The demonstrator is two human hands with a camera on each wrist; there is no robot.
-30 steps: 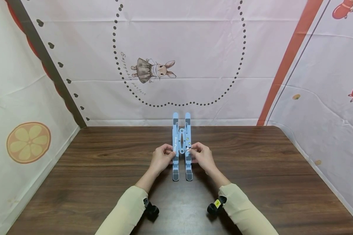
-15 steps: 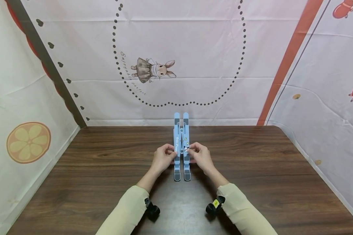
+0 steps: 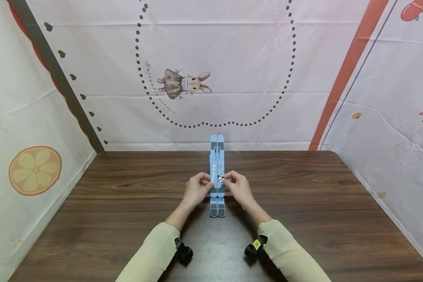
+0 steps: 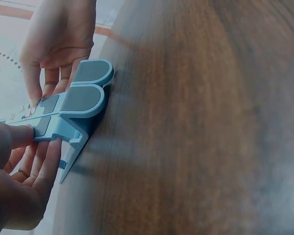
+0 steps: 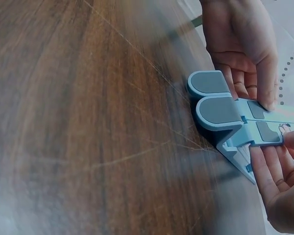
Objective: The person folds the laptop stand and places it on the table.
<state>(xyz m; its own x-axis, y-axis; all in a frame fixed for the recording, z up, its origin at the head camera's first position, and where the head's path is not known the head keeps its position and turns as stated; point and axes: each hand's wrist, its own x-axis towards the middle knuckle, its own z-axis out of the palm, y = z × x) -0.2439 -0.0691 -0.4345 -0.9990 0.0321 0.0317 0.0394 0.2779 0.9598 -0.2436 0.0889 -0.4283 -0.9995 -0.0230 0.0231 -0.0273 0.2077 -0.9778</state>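
Note:
A light blue folding laptop stand (image 3: 217,158) stands lengthwise in the middle of the table, its two long arms lying side by side. Grey pads cover parts of its top, and the right arm carries a small cartoon print. My left hand (image 3: 195,190) pinches the left arm, thumb on top and fingers beneath. On the other side, my right hand (image 3: 240,189) grips the right arm in the same way. Both wrist views show the stand's rounded front lips (image 4: 83,98) next to each other, with a sloping leg (image 5: 237,164) under them.
The dark brown wooden table (image 3: 127,219) spreads around the stand. Behind it hangs a white printed cloth (image 3: 246,70), with more cloth at both sides. A small black camera is strapped to each wrist, below the light sleeves (image 3: 149,250).
Both hands have moved inward, bringing the stand's two arms together. The gap and the crossed linkage seen between them earlier have closed up.

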